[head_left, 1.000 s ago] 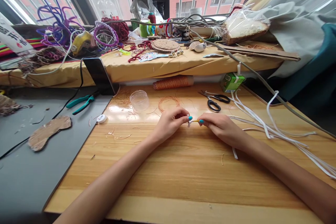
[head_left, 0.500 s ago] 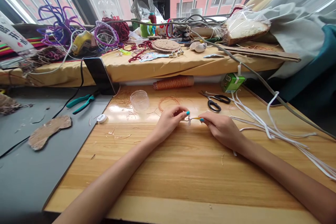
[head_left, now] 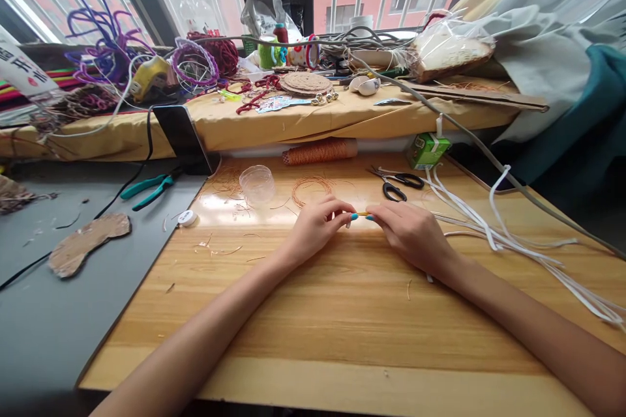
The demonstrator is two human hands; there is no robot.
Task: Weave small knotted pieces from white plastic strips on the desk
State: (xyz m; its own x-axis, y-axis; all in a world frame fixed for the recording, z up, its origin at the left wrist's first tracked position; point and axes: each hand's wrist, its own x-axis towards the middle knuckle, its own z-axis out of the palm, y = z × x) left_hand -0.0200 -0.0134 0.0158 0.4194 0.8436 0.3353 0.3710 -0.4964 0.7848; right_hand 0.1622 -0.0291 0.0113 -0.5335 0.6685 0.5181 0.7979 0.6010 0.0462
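The left hand [head_left: 320,225] and the right hand [head_left: 413,228] meet tip to tip just above the middle of the tabletop [head_left: 293,332]. Between them is a thin yellow rod [head_left: 362,214], too small to identify. The right hand grips it between thumb and forefinger, its other fingers folded in. The left hand pinches a tiny white piece [head_left: 348,224], whose lower end pokes out below the thumb; whether that thumb also touches the rod, I cannot tell.

For work this fine, the left pinch is best kept close to where rod and white piece meet, so that nothing twists. A short grip on the rod should give the right hand better control than a long one, and small, straight movements seem safer than force. Resting both wrists would steady the fingertips. Tilting the left thumb back a little would bare the contact point, which the fingers largely cover.

Beyond the hands lie a wire coil [head_left: 294,193], a clear tub [head_left: 257,183] and scissors [head_left: 388,178]. White cords [head_left: 484,227] spread beside the right forearm; the sleeveless arm is best held clear of them, to avoid dragging any along.
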